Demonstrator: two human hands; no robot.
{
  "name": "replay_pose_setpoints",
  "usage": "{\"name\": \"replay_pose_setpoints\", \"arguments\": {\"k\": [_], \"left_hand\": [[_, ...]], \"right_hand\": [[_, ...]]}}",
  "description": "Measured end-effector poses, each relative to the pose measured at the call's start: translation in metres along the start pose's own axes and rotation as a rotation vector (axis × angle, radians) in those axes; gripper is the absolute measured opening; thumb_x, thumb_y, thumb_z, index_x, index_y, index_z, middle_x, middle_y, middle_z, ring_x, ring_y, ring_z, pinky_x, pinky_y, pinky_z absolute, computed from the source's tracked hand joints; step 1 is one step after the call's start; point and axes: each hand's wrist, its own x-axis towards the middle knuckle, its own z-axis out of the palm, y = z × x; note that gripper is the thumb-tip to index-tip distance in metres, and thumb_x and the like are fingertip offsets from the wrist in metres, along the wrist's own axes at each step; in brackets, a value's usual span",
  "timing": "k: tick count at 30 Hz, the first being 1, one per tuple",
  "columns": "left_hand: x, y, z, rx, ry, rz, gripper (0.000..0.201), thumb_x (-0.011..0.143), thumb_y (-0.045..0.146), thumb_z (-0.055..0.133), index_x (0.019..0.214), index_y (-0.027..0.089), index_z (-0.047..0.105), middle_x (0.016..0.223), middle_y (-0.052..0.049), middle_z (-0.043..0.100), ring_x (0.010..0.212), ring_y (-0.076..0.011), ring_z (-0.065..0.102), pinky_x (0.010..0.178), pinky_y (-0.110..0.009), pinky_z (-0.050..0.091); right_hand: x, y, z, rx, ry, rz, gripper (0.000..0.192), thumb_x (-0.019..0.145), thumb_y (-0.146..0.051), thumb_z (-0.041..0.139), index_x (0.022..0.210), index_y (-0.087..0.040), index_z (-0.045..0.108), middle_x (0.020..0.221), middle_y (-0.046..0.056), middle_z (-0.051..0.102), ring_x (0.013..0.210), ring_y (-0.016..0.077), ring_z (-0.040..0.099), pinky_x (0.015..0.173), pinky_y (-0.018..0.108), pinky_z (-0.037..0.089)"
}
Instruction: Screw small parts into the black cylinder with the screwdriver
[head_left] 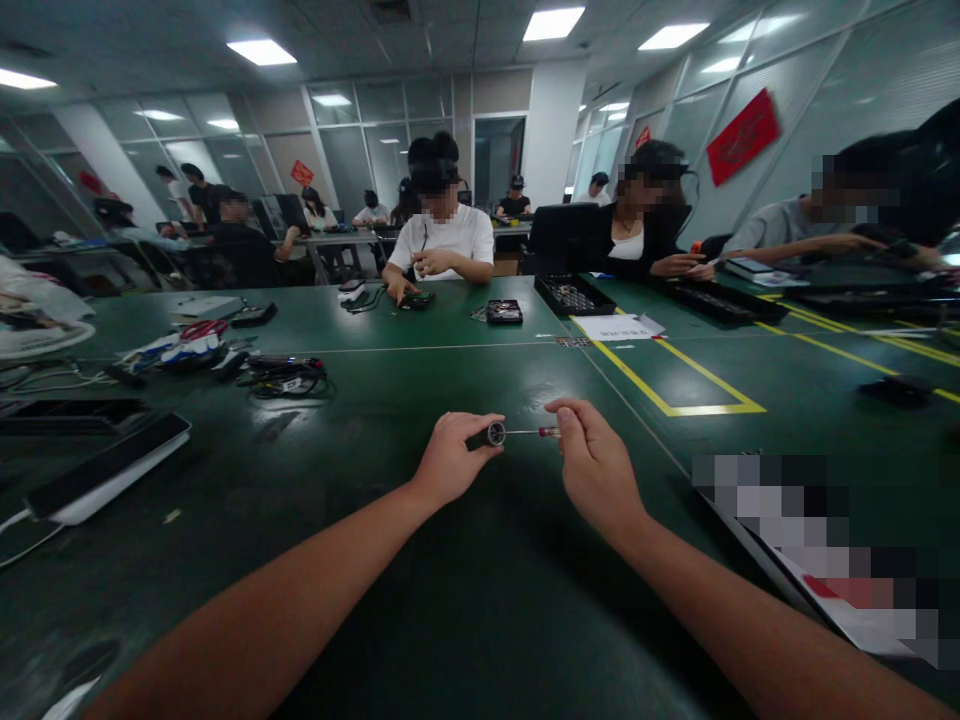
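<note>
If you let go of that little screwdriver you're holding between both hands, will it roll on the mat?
Probably. The screwdriver looks round and slim, so it may roll. It seems stiff, spanning from left hand to right hand without sagging, and likely light.

Dim room under bright ceiling panels
Panels [553, 22] glare near 12 o'clock; edges bow fisheye-style; soft shadows under forearms; blurred patch at 4 o'clock.

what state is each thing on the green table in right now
screwdriver: held level above the table, between both hands
left hand: closed on the screwdriver's handle end
right hand: fingertips pinching the red tip end
black tray: lying flat, open
cables: lying in a loose tangle
white paper: lying flat on the table
</note>
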Motion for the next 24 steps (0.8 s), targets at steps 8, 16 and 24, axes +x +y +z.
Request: {"name": "replay_pose_setpoints", "arguments": {"k": [8, 16, 24], "left_hand": [[0.0, -0.001, 0.0, -0.039, 0.025, -0.043, 0.044, 0.08, 0.009, 0.079, 0.119, 0.028, 0.072, 0.115, -0.004, 0.073, 0.112, -0.0259, 0.064, 0.104, -0.048, 0.046], [0.0, 0.001, -0.001, -0.042, 0.023, -0.051, 0.043, 0.081, 0.01, 0.077, 0.12, 0.027, 0.071, 0.118, -0.005, 0.073, 0.113, -0.0261, 0.063, 0.105, -0.048, 0.045], [-0.001, 0.006, -0.005, 0.064, -0.02, 0.085, 0.038, 0.085, 0.017, 0.076, 0.12, 0.03, 0.07, 0.116, -0.003, 0.073, 0.114, -0.0256, 0.062, 0.114, -0.055, 0.033]], "right_hand": [[-0.003, 0.002, 0.002, 0.041, -0.047, -0.033, 0.026, 0.101, -0.042, 0.04, 0.103, -0.024, 0.059, 0.078, 0.0, 0.062, 0.067, 0.0194, 0.056, 0.064, 0.034, 0.04], [-0.004, 0.004, 0.004, 0.158, -0.005, -0.027, 0.02, 0.098, -0.04, 0.05, 0.109, -0.024, 0.054, 0.089, 0.003, 0.067, 0.076, 0.0207, 0.061, 0.07, 0.035, 0.046], [0.01, 0.008, 0.009, 0.463, 0.131, 0.202, 0.028, 0.092, -0.049, 0.056, 0.089, -0.022, 0.061, 0.076, 0.002, 0.064, 0.068, 0.0187, 0.061, 0.067, 0.035, 0.052]]}}
